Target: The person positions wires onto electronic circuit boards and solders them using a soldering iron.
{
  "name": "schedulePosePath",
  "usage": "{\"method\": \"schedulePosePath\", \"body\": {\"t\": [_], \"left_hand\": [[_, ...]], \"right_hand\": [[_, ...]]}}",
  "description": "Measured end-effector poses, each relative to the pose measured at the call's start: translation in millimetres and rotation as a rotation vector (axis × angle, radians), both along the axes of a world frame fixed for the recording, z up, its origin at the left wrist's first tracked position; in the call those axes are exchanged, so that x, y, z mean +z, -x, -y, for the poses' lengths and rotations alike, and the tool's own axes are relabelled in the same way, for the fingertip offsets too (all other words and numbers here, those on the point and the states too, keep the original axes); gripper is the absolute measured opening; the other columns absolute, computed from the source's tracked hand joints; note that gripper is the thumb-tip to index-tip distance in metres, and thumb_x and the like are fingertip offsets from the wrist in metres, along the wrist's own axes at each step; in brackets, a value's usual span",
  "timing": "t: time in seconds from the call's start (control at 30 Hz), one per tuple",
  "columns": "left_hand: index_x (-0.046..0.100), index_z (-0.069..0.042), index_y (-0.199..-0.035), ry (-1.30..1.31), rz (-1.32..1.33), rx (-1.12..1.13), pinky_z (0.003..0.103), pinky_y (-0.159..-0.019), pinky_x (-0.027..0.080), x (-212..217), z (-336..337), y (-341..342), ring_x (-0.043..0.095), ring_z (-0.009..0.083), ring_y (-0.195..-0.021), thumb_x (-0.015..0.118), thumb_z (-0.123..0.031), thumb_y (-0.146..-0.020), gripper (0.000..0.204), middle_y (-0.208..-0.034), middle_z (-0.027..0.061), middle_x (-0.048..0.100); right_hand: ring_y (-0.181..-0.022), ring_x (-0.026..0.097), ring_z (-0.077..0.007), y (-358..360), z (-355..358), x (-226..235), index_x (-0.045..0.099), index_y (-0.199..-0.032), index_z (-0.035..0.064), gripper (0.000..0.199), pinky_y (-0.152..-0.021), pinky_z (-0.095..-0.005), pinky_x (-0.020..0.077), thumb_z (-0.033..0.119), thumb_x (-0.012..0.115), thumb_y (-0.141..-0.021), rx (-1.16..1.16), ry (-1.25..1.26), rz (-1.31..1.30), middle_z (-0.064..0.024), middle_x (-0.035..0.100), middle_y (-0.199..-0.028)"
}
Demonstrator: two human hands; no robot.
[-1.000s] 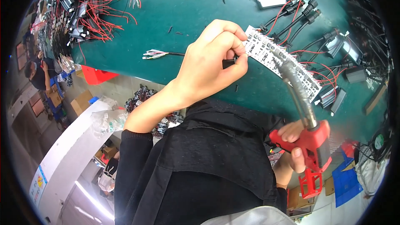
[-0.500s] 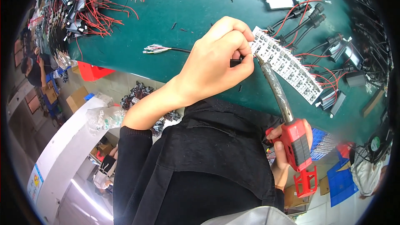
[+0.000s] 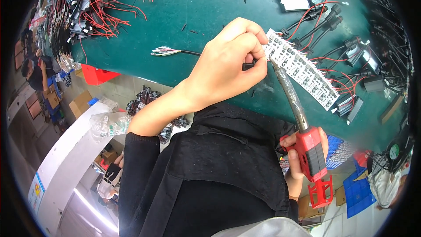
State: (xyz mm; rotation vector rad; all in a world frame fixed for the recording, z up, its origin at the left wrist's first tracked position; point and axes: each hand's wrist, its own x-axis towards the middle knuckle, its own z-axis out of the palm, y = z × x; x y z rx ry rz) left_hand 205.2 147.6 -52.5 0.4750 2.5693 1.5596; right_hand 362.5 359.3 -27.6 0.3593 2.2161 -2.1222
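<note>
My left hand (image 3: 230, 63) is closed in a pinch on a black cable (image 3: 189, 52) at the left end of a white circuit board panel (image 3: 305, 72). The cable's other end, with its thin coloured wires (image 3: 165, 51) fanned out, lies on the green table to the left. In my right hand (image 3: 294, 162) is a red and black soldering gun (image 3: 310, 153), its long metal barrel slanting up and left. The gun's tip meets the panel's edge right beside my left fingertips. Those fingers hide the cable's near end, so contact with the tip cannot be made out.
Black cables with connectors (image 3: 324, 24) and red wires lie along the panel's far side. A black frame (image 3: 294, 1) stands behind. Modules with red wires (image 3: 94, 11) are heaped far left, above a red bin (image 3: 98, 74). Another person (image 3: 35, 77) is at the far left.
Both hands keep almost the same place, and the soldering gun shifts only very slightly. A faint pale wisp now shows over the table below my left hand.
</note>
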Motion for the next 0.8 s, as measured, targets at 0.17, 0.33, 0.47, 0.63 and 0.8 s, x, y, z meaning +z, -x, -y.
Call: {"method": "schedulePosePath", "body": {"t": [0.17,0.33,0.47,0.63,0.8], "left_hand": [[0.058,-0.002,-0.070,-0.009,-0.001,0.002,0.018,-0.054,0.042,0.5,-1.5,0.5,0.048,0.0053,-0.061,0.066,0.004,-0.067,0.011,-0.091,0.0041,0.058],[0.058,-0.002,-0.071,-0.004,0.019,0.010,0.018,-0.054,0.042,1.4,-1.3,0.4,0.048,0.0050,-0.061,0.066,0.003,-0.067,0.010,-0.091,0.0040,0.058],[0.058,-0.002,-0.071,0.007,0.019,0.001,0.018,-0.054,0.042,2.2,-2.3,1.5,0.048,0.0051,-0.061,0.066,0.003,-0.068,0.010,-0.091,0.0041,0.058],[0.051,-0.002,-0.072,0.058,0.028,-0.046,0.023,-0.056,0.049,9.6,1.4,3.3,0.055,0.0121,-0.066,0.065,0.004,-0.068,0.015,-0.089,0.0070,0.055],[0.057,-0.003,-0.073,0.036,0.025,-0.039,0.020,-0.055,0.043,8.2,0.5,0.9,0.049,0.0059,-0.064,0.067,-0.001,-0.071,0.010,-0.093,0.0039,0.056]], "right_hand": [[-0.074,0.065,-0.0247,-0.5,-6.3,-2.3,0.038,-0.129,0.0057,0.062,-0.073,-0.0333,0.0520,0.009,0.068,-0.075,0.090,0.078,0.038,-0.0196,0.061,-0.094],[-0.075,0.061,-0.0273,11.5,3.6,3.2,0.037,-0.129,0.0074,0.065,-0.076,-0.0428,0.0507,0.014,0.069,-0.073,-0.119,0.211,-0.113,-0.0159,0.060,-0.083],[-0.058,0.057,-0.0223,31.3,-7.6,-1.0,0.040,-0.106,-0.0057,0.060,-0.089,-0.0543,0.0414,0.029,0.067,-0.066,-0.281,0.110,-0.192,-0.0105,0.057,-0.070],[-0.058,0.051,-0.0163,39.7,-21.2,-11.2,0.037,-0.116,-0.0071,0.063,-0.101,-0.0601,0.0278,0.026,0.059,-0.068,-0.337,0.161,-0.314,-0.0072,0.052,-0.071],[-0.063,0.050,-0.0171,34.9,-32.1,-24.1,0.024,-0.135,-0.0034,0.077,-0.105,-0.0629,0.0178,0.022,0.055,-0.069,-0.294,0.303,-0.368,-0.0083,0.052,-0.077]]}}
